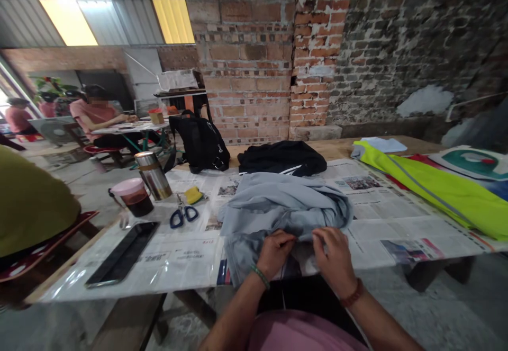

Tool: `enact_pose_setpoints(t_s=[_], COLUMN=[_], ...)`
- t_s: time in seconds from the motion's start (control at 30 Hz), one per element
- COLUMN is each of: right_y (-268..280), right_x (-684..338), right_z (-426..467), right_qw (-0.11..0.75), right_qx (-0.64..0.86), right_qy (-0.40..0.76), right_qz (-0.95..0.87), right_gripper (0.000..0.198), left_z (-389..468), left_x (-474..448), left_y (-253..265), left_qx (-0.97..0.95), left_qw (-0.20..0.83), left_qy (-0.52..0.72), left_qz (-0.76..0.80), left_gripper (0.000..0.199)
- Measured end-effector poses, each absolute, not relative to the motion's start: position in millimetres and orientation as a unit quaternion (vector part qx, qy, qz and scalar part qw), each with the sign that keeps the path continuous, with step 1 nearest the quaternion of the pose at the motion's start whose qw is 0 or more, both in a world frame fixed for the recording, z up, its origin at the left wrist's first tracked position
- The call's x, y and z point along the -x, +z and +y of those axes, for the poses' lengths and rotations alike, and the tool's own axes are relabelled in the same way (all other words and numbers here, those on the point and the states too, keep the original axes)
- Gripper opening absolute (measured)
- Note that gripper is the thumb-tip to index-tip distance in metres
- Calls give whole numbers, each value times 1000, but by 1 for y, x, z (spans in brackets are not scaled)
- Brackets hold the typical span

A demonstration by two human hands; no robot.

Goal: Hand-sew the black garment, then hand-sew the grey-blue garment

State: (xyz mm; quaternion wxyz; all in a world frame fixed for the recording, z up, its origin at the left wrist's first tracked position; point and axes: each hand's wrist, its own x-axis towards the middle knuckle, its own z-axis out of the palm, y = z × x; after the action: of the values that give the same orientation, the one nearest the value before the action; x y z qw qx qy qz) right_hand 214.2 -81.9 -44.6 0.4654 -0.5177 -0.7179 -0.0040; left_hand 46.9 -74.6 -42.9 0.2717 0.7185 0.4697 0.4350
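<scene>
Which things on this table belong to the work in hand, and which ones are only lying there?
In the work:
- grey cloth, at the left hand and right hand
- perhaps scissors, not in use

Seemingly just lying there:
- phone
- flask
- cup
- black bag
- black clothing
- yellow-green clothing
- iron

The garment [286,197] is matt, creased cloth. The surface [337,146] is wood, spread with printed newspaper [174,258] beneath a glossy clear film [79,271]. The flask [153,173] is shiny metal, the phone [123,253] smooth and glossy, the scissors [183,212] partly smooth plastic, the bag [202,144] matt fabric, the wall [254,54] rough brick.
</scene>
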Motion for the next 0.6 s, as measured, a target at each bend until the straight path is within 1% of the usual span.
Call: enact_pose_setpoints(t_s=[0.07,0.17,0.27,0.47,0.6], right_y=[-36,-32,-35,-34,-29], right_x=[-219,-219,-214,-208,-207], right_z=[-74,-62,-58,-60,-56], right_qw=[441,380,346,351,370], right_qx=[518,500,492,486,500], right_qy=[-10,45,97,175,285], right_qz=[-733,-777,-793,-781,-729], right_gripper=[19,18,18,21,24], left_z=[-74,-74,-74,-72,-73], left_x=[-47,-46,-46,-48,-48], left_y=[-43,-44,-45,-44,-42], left_qx=[-712,-708,-718,-719,-712], left_qw=[277,269,257,252,262], left_qy=[438,439,433,417,402], left_qz=[473,484,480,495,513], left_gripper=[21,20,19,17,16])
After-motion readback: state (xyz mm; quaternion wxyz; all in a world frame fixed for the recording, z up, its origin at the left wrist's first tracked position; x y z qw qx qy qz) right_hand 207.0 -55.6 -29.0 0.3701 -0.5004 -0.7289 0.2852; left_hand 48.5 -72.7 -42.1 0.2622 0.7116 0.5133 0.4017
